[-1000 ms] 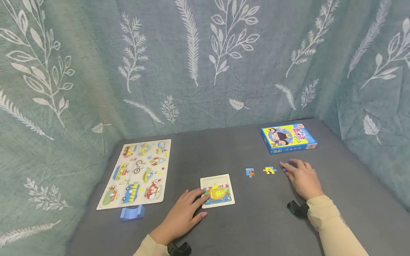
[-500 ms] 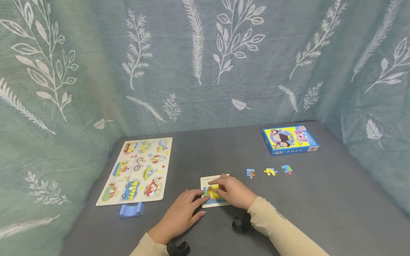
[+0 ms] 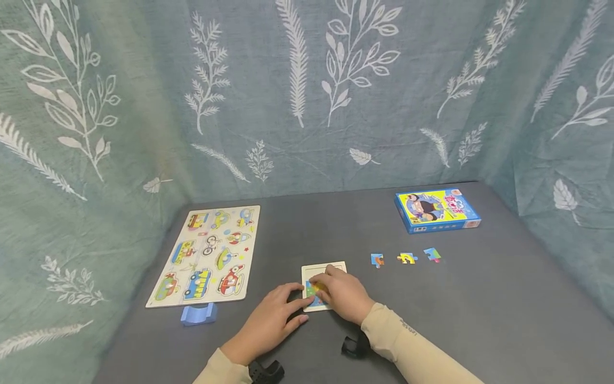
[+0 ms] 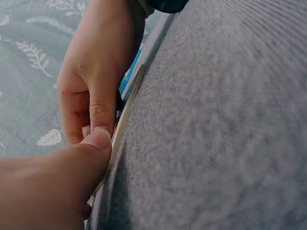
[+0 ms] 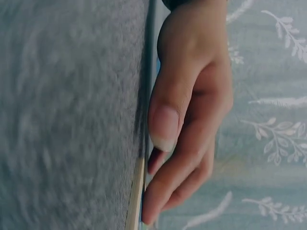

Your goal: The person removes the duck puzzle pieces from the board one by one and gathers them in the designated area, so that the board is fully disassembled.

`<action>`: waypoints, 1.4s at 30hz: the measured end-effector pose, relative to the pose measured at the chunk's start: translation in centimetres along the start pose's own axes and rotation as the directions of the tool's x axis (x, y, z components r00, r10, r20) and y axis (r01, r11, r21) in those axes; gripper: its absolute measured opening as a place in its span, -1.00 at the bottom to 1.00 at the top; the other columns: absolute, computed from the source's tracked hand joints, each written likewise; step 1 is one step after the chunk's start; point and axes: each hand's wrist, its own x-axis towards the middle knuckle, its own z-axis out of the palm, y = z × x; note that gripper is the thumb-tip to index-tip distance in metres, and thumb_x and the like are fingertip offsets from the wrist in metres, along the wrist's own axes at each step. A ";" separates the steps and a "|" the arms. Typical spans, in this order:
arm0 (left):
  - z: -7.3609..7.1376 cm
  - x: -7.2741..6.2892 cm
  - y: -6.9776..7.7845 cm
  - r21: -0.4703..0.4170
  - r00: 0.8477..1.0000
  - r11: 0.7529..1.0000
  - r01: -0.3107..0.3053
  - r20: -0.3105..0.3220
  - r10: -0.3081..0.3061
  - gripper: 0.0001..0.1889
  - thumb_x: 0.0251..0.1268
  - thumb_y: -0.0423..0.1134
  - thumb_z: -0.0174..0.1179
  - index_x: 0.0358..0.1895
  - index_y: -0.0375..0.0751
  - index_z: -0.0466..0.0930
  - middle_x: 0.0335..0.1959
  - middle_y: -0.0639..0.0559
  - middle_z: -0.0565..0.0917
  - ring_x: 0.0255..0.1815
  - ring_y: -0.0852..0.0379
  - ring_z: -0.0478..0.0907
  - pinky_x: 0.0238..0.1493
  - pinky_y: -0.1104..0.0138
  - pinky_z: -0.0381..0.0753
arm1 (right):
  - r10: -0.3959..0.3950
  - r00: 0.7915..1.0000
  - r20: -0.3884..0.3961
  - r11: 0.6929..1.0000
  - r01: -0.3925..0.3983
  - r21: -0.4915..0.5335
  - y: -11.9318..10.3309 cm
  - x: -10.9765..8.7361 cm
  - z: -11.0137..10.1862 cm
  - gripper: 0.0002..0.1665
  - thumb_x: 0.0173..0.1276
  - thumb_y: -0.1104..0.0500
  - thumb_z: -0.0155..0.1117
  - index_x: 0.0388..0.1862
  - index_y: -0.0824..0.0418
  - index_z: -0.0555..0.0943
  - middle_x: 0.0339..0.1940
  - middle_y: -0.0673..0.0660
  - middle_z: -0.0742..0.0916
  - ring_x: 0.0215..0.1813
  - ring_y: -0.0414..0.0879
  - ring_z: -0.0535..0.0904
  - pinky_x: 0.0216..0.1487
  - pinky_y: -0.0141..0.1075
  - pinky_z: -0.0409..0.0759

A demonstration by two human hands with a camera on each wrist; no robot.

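Note:
A small square jigsaw puzzle in a pale wooden tray [image 3: 315, 267] lies on the dark tabletop. My left hand [image 3: 271, 316] rests its fingertips on the tray's left side, thumb on the cloth below. Over the puzzle's right part bends my right hand [image 3: 348, 296], covering much of the picture. In the right wrist view its index fingertip touches the tray [image 5: 136, 197], and the thumb stands apart from the fingers. Three loose puzzle pieces lie to the right: a blue and orange piece [image 3: 377, 259], a yellow piece [image 3: 407, 258] and a blue-green piece [image 3: 432, 254].
A larger vehicle peg board [image 3: 203, 256] lies on the left, with a light blue curved block [image 3: 199, 314] at its near edge. A blue and yellow box [image 3: 437, 210] sits at the back right. Patterned curtains [image 3: 264, 96] enclose the table.
My right hand let go of the blue-green piece on the right, then moved left onto the puzzle. Since then it has shifted slightly left. The left hand stays on the tray.

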 end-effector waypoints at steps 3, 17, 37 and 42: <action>-0.1 -0.1 -0.1 0.006 1.000 1.000 -0.001 -0.004 0.001 -0.58 0.51 -0.01 0.29 0.35 0.05 0.68 0.36 -0.11 0.51 0.36 -0.14 0.49 0.30 -0.08 0.56 | -0.002 1.000 0.020 1.000 0.002 -0.031 -0.4 0.1 -0.1 -0.60 0.45 0.15 0.46 0.24 0.11 0.73 -0.26 0.00 0.55 -0.37 -0.18 0.45 -0.44 -0.36 0.47; -0.2 0.0 0.0 0.009 1.000 1.000 -0.017 0.007 0.017 -0.55 0.51 -0.02 0.30 0.40 0.08 0.64 0.37 -0.07 0.51 0.37 -0.09 0.49 0.32 -0.06 0.55 | 0.053 0.999 -0.011 0.984 -0.051 0.171 -0.1 0.2 -0.5 -0.58 0.33 0.27 0.55 0.14 0.04 0.71 -0.07 0.03 0.59 0.00 -0.01 0.55 0.16 -0.05 0.64; -0.4 0.3 0.2 0.003 1.000 1.000 -0.016 0.003 0.016 -0.56 0.48 -0.05 0.34 0.36 0.06 0.66 0.34 -0.06 0.52 0.35 -0.08 0.50 0.30 -0.05 0.56 | 0.129 0.987 -0.099 0.901 -0.075 0.428 1.7 0.1 -3.1 -0.88 0.45 0.24 0.43 -0.11 0.10 0.83 -0.04 -0.02 0.79 -0.17 -0.15 0.68 -0.14 -0.28 0.70; -0.3 0.2 0.3 -0.002 1.000 1.000 -0.025 -0.011 0.025 -0.57 0.48 -0.06 0.35 0.36 0.07 0.66 0.33 -0.04 0.53 0.34 -0.07 0.50 0.31 -0.04 0.55 | 0.178 0.979 -0.100 0.903 -0.122 0.412 4.2 -1.8 -7.7 -0.85 0.46 0.27 0.41 -0.06 0.18 0.83 -0.24 -0.06 0.75 -0.24 -0.19 0.66 -0.21 -0.32 0.69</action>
